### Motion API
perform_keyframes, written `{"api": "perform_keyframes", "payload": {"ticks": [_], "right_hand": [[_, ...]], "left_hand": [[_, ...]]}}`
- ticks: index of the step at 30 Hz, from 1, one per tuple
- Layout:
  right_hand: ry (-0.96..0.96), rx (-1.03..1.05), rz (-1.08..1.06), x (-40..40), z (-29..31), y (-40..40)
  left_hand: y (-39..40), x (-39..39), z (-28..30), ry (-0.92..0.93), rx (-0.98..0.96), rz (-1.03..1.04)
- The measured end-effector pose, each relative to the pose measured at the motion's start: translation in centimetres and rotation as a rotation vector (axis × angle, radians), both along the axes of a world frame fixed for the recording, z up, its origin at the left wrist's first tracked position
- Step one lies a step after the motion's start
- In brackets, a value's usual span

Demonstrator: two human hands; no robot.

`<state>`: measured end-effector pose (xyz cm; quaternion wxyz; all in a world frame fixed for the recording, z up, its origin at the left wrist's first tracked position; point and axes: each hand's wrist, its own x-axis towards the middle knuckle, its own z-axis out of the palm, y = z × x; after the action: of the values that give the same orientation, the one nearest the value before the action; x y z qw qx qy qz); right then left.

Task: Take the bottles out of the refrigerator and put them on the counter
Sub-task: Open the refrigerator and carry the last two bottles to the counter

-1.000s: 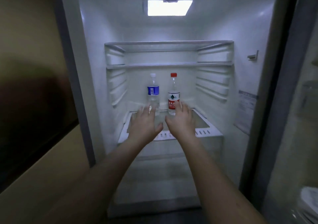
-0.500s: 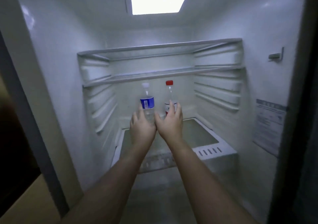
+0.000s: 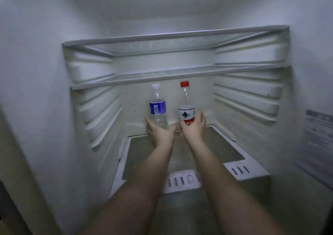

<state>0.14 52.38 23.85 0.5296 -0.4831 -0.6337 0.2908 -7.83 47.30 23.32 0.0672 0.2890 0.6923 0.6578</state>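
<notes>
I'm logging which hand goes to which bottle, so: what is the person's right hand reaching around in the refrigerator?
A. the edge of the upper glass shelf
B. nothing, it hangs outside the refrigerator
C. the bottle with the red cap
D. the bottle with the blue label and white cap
C: the right hand curls around the lower part of the red-capped bottle, while the left hand is at the blue-label bottle.

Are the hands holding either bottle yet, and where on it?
Left hand cups the blue-label bottle low; right hand wraps the red-cap bottle at its label. Whether either grip has closed cannot be told.
</notes>
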Motion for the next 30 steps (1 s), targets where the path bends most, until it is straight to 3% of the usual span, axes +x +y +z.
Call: {"api": "perform_keyframes", "payload": {"ticks": [8,12,18,23,30], "right_hand": [[0.161,-0.231,0.116,-1.4,-0.8,3.5],[0.165,-0.209,0.186,-1.8,-0.3,4.9],[0.302,-0.162,0.248,-1.6,-1.2,5.1],[0.18,-0.077,0.155,-1.3,-1.0,4.4],[0.194,0.003,0.14,-1.6,0.6,2.7]], "left_hand": [[2.8,-2.4,-0.4,-0.098,-0.05,-0.036],[3.6,-3.2,-0.1,-0.03,-0.056,0.009],[4.4,-4.1,-0.2,-0.123,-0.036,-0.041],[3.7,-3.7,0.6,-0.112,0.009,0.002],[1.7,-1.0,1.5,-0.153,0.098,0.018]]}}
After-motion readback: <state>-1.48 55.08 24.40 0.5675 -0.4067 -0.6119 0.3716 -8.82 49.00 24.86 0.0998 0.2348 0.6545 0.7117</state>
